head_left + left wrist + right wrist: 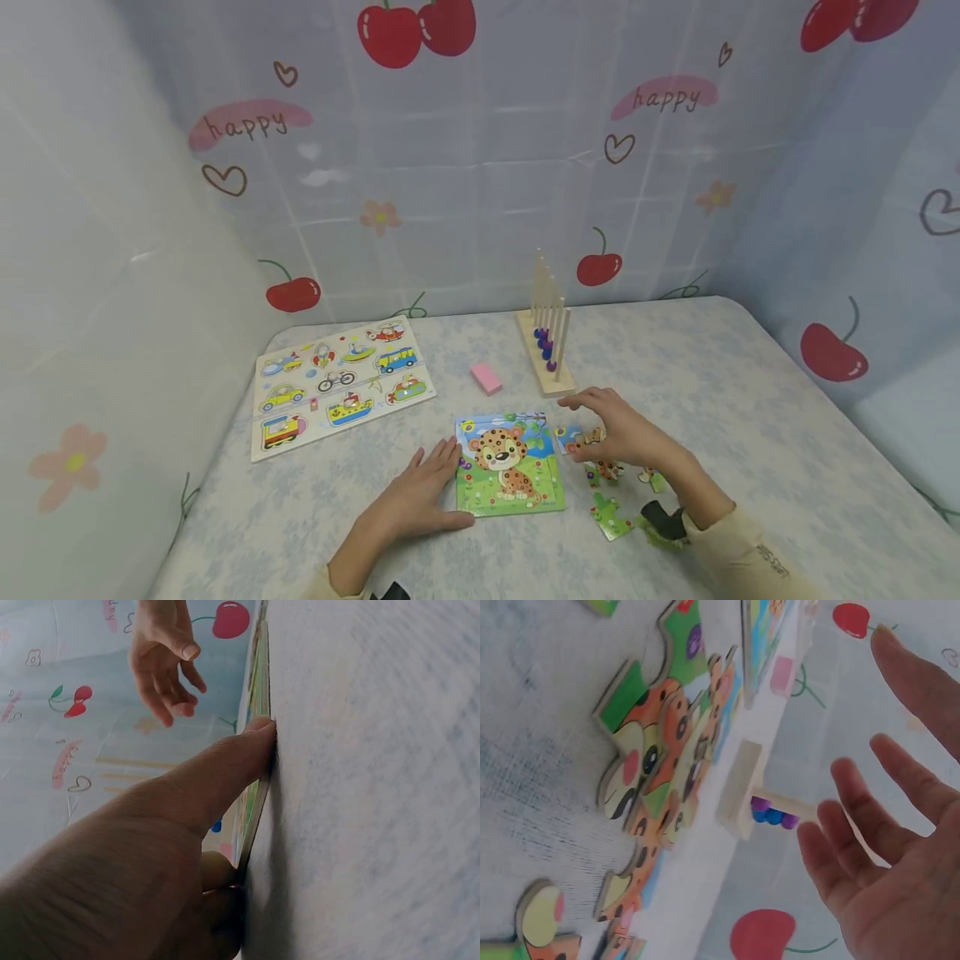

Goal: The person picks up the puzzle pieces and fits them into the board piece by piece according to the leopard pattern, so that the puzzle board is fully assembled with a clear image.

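Note:
A square leopard picture board [510,467] lies flat on the table in the head view. My left hand [423,496] rests along its left side, fingers and thumb spread, and the left wrist view shows the thumb [225,769] touching the board's edge. To the right of the board, several loose jigsaw pieces [611,517] lie scattered, some overlapping. My right hand [622,429] hovers above them with fingers spread and gently bent, nothing held. In the right wrist view the jigsaw pieces [656,750] sit below and apart from that hand [900,840].
Farther back stands a wooden peg rack [547,358] with blue and purple beads on its rods. A pink block [486,378] lies between it and a vehicle puzzle board [337,383] at the left. Printed curtains [480,167] enclose the table's back and sides.

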### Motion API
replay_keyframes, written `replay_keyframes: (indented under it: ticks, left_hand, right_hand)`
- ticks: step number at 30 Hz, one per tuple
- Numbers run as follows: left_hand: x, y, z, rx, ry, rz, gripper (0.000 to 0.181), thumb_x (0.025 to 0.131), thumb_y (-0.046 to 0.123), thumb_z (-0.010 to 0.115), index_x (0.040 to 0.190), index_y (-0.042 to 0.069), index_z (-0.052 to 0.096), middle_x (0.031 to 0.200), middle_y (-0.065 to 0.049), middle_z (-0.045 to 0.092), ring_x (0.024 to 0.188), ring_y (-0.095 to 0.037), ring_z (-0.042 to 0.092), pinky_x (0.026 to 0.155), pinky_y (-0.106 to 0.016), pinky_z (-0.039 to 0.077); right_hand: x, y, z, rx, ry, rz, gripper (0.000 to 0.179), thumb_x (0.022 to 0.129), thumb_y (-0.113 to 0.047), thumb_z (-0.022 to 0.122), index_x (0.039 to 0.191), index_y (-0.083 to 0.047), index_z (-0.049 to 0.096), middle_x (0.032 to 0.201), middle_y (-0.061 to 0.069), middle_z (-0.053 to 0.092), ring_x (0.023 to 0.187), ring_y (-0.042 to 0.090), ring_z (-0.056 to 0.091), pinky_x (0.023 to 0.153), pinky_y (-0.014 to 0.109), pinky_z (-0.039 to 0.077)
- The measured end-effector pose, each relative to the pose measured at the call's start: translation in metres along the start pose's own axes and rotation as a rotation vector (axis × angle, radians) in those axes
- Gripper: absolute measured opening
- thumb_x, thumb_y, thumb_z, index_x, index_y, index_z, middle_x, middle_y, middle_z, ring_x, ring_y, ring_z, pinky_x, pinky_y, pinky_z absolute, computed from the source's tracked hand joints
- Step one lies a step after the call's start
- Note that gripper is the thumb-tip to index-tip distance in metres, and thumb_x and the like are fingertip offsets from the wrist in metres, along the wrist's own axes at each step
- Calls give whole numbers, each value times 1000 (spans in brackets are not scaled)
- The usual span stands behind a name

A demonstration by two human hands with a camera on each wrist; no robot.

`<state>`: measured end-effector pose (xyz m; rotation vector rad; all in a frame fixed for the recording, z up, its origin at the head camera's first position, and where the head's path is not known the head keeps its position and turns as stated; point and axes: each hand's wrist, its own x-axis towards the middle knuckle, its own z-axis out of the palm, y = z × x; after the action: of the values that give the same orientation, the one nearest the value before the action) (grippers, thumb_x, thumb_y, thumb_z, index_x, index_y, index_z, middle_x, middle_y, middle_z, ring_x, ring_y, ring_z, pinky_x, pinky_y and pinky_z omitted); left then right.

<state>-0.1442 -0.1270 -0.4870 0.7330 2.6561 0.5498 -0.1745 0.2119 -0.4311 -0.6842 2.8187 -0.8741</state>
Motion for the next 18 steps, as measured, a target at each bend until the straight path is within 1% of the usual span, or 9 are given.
replay_keyframes:
  ticks: [4, 8, 11, 14, 18]
  left_hand:
    - [0, -1, 0, 5, 4, 4, 104, 81, 65, 65, 154, 4, 24, 164, -10, 15, 152, -28, 14, 123, -56, 13]
    - [1, -2, 1, 8, 7, 4, 104, 81, 66, 64, 154, 4, 24, 164, -10, 15, 152, -28, 14, 123, -55, 13]
    - [1, -2, 1, 8, 7, 2, 105, 80, 66, 64, 154, 4, 24, 164, -10, 15, 152, -28, 14, 123, -55, 13]
    - [1, -2, 1, 5, 4, -1, 105, 80, 67, 64, 154, 4, 23, 164, -10, 15, 152, -28, 14, 123, -54, 12]
    - [1, -1, 1, 4, 0, -3, 105, 80, 67, 63, 155, 5, 23, 164, -10, 14, 153, -28, 14, 123, -54, 12]
  right_hand:
    - [10, 10, 2, 58, -58, 28, 62, 74, -25, 85, 129, -8, 60, 119, 10, 62, 111, 31, 55, 95, 55, 49]
    - [18, 17, 4, 59, -92, 52, 56, 74, -24, 85, 123, -8, 64, 113, 7, 65, 105, 26, 58, 94, 52, 51]
    - [22, 22, 6, 57, -115, 77, 54, 73, -25, 86, 121, -9, 66, 111, 5, 66, 103, 24, 59, 91, 49, 52]
    - [25, 27, 8, 55, -137, 105, 54, 72, -26, 87, 120, -10, 67, 113, 4, 66, 104, 23, 60, 89, 46, 53]
    - [27, 33, 12, 43, -175, 107, 50, 72, -24, 86, 118, -10, 69, 114, 3, 66, 105, 22, 60, 90, 43, 54]
